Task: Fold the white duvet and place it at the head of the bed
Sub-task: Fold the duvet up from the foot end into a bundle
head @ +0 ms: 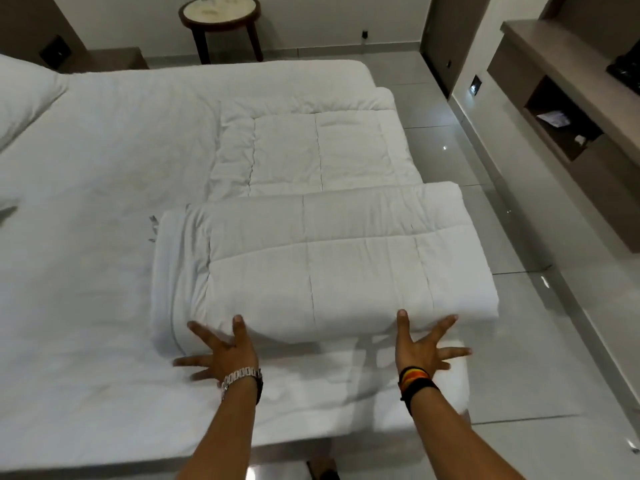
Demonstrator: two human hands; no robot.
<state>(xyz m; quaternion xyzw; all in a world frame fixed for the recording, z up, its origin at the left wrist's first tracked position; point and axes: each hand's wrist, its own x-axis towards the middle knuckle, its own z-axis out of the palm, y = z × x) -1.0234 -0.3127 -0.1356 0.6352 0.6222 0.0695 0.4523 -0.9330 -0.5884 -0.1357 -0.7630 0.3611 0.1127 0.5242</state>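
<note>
The white quilted duvet [322, 258] lies along the right side of the bed [90, 188]. Its near part is folded over into a thick stack, while the far part lies flat in a long strip toward the bed's far edge. My left hand [223, 351] rests at the stack's near left edge with fingers spread, a silver watch on the wrist. My right hand [427, 344] is at the near right edge, fingers also splayed, with coloured bands on the wrist. Neither hand grips the fabric. A white pillow [24, 95] marks the head of the bed at far left.
A round side table [220, 15] stands beyond the bed. Glossy floor tiles [519, 323] run along the right, bounded by a wooden wall unit [568, 109] with an open shelf. A dark nightstand [104, 58] sits at the back left.
</note>
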